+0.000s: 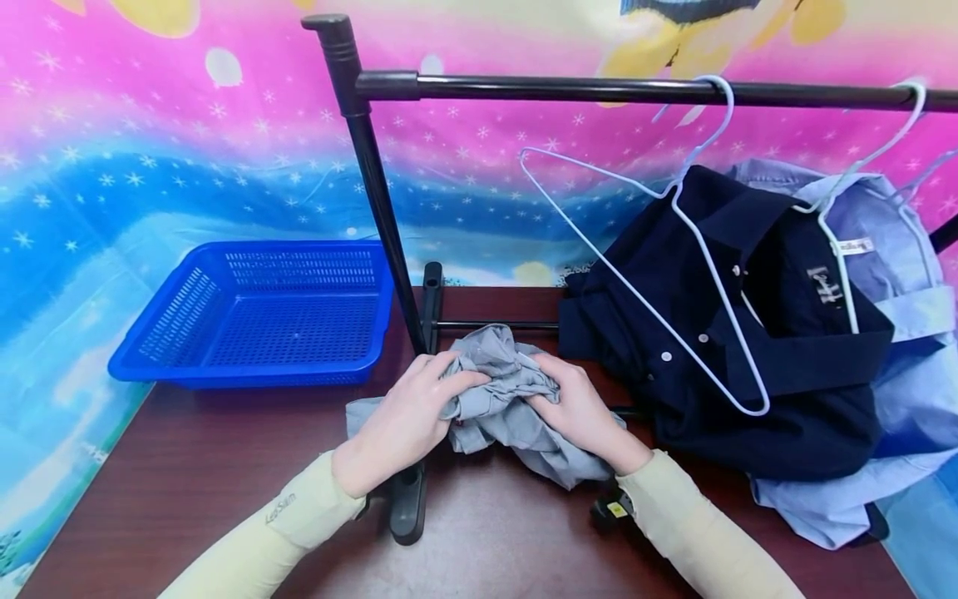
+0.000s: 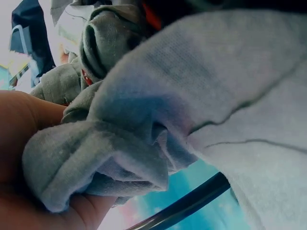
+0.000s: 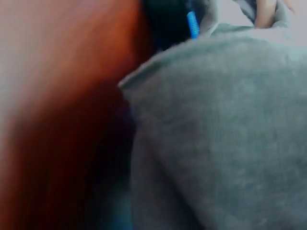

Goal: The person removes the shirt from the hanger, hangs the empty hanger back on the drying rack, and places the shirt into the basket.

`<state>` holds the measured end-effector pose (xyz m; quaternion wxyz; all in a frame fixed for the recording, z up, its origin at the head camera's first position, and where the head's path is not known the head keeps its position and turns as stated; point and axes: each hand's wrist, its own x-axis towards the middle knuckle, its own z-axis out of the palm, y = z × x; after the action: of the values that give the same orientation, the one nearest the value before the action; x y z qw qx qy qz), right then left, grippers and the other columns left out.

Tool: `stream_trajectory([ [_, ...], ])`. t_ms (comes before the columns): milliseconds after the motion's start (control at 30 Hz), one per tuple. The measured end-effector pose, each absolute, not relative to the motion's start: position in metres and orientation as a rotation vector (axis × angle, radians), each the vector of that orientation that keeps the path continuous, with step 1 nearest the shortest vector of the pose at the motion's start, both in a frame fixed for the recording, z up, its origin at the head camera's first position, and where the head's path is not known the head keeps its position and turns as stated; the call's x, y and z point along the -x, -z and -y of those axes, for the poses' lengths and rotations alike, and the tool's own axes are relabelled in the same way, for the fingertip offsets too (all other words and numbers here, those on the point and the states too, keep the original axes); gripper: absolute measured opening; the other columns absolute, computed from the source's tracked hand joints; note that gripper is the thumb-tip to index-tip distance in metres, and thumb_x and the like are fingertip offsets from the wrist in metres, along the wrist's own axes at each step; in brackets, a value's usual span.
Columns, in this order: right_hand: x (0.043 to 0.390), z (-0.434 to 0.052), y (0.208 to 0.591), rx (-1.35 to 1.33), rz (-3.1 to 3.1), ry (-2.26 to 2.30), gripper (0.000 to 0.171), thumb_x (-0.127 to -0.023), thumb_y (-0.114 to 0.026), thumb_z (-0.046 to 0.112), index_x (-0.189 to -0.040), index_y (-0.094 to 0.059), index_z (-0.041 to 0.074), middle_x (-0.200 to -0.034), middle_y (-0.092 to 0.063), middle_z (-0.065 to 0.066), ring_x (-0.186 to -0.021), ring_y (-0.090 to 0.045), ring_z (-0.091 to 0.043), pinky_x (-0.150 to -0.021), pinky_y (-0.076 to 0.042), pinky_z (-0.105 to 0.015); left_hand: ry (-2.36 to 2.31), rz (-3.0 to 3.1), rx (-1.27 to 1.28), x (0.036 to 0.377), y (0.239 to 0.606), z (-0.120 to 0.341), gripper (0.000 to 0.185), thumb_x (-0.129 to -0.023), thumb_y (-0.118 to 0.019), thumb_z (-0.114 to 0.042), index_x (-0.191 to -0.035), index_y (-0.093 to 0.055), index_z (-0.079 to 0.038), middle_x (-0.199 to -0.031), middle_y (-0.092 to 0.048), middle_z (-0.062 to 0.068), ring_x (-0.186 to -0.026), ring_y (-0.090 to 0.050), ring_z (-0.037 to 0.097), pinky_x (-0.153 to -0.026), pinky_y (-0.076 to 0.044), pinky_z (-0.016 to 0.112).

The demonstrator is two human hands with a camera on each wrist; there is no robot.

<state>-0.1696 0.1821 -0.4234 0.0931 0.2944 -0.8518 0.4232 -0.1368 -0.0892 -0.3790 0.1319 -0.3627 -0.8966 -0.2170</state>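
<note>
A crumpled grey cloth garment (image 1: 497, 391) is bunched between both hands, low over the table in front of the rack. My left hand (image 1: 407, 416) grips its left side, thumb lying across the folds. On the other side my right hand (image 1: 580, 412) holds the cloth, with a loose part hanging below the wrist. Close up in the left wrist view, the grey fabric (image 2: 96, 158) is folded into the fingers. Grey fabric (image 3: 220, 129) fills much of the right wrist view, and the right fingers are hidden there.
A blue plastic basket (image 1: 295, 333) stands at the left on the dark red table (image 1: 247, 466). The black clothes rack (image 1: 385, 200) rises behind the hands. From its bar hang a bare-sided white hanger (image 1: 599, 249), a navy shirt (image 1: 748, 416) and a light blue shirt (image 1: 916, 399).
</note>
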Motion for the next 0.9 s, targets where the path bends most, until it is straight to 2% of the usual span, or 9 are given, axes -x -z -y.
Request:
stream_trajectory([
  [200, 0.17, -0.17, 0.398, -0.874, 2.452, -1.336, 0.048, -0.09, -0.07, -0.006, -0.135, -0.065, 0.011, -0.129, -0.065, -0.002, -0.117, -0.061, -0.017, -0.098, -0.048, -0.037, 0.705, 2.526, 0.984, 0.136, 0.36, 0.095, 0.07, -0.073, -0.064, 0.018, -0.131, -0.068, -0.021, -0.14, -0.055, 0.014, -0.119, -0.051, 0.035, -0.097, -0.048, 0.049],
  [367, 0.168, -0.155, 0.379, -0.89, 2.359, -1.383, 0.045, -0.091, -0.07, -0.003, -0.133, -0.066, 0.013, -0.127, -0.066, 0.001, -0.113, -0.062, -0.017, -0.096, -0.048, -0.035, 0.803, 2.407, 0.966, 0.135, 0.342, 0.105, 0.065, -0.075, -0.06, 0.018, -0.126, -0.072, -0.021, -0.141, -0.054, 0.009, -0.121, -0.05, 0.032, -0.099, -0.044, 0.049],
  [600, 0.165, -0.129, 0.358, -0.969, 2.25, -1.501, 0.046, -0.093, -0.072, 0.0, -0.136, -0.064, 0.014, -0.129, -0.065, 0.002, -0.112, -0.062, -0.018, -0.095, -0.049, -0.035, 0.905, 2.241, 0.906, 0.13, 0.313, 0.121, 0.056, -0.078, -0.054, 0.014, -0.118, -0.076, -0.019, -0.143, -0.055, 0.009, -0.129, -0.048, 0.032, -0.102, -0.041, 0.054],
  [767, 0.167, -0.108, 0.338, -1.074, 2.151, -1.524, 0.049, -0.091, -0.073, -0.002, -0.137, -0.062, 0.01, -0.13, -0.064, -0.001, -0.114, -0.061, -0.019, -0.097, -0.048, -0.038, 0.92, 2.119, 0.847, 0.125, 0.292, 0.134, 0.05, -0.077, -0.05, 0.012, -0.109, -0.078, -0.014, -0.137, -0.059, 0.011, -0.126, -0.05, 0.033, -0.103, -0.041, 0.052],
  [900, 0.173, -0.091, 0.321, -1.15, 2.06, -1.536, 0.046, -0.091, -0.072, -0.002, -0.135, -0.062, 0.007, -0.129, -0.065, -0.003, -0.112, -0.061, -0.021, -0.097, -0.049, -0.039, 0.877, 2.018, 0.809, 0.122, 0.274, 0.144, 0.04, -0.083, -0.048, 0.004, -0.104, -0.079, -0.008, -0.134, -0.061, 0.015, -0.123, -0.053, 0.034, -0.102, -0.042, 0.049],
])
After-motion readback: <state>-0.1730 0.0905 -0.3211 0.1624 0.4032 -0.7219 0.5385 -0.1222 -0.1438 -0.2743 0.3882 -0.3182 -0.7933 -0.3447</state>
